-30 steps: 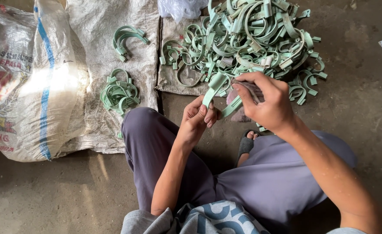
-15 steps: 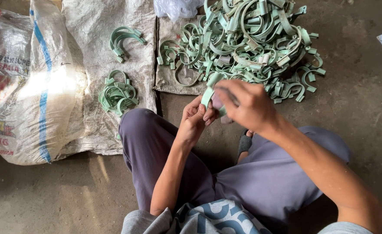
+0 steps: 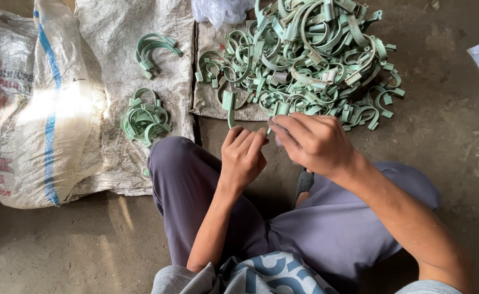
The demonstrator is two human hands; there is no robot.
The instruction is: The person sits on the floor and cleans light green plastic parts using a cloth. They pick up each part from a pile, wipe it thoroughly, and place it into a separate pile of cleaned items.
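Observation:
I sit on the floor with both hands over my knees. My left hand (image 3: 243, 155) has its fingers bunched together, and the fingertips touch the lower end of a green plastic clamp (image 3: 228, 107) at the mat's edge. My right hand (image 3: 313, 142) is curled, its fingertips pinching a small pale green piece (image 3: 271, 128) that is blurred and mostly hidden. The two hands almost meet. Just beyond them lies a big heap of green clamps (image 3: 304, 60).
Two small groups of green clamps (image 3: 144, 118) (image 3: 153, 48) lie on a grey sack (image 3: 114, 81) to the left. A full white woven sack (image 3: 27, 103) stands at far left. A clear plastic bag (image 3: 220, 10) sits behind the heap. Around it is bare concrete floor (image 3: 451, 125).
My right hand has drawn back from the heap toward my left hand and curled tighter. The left hand has barely moved.

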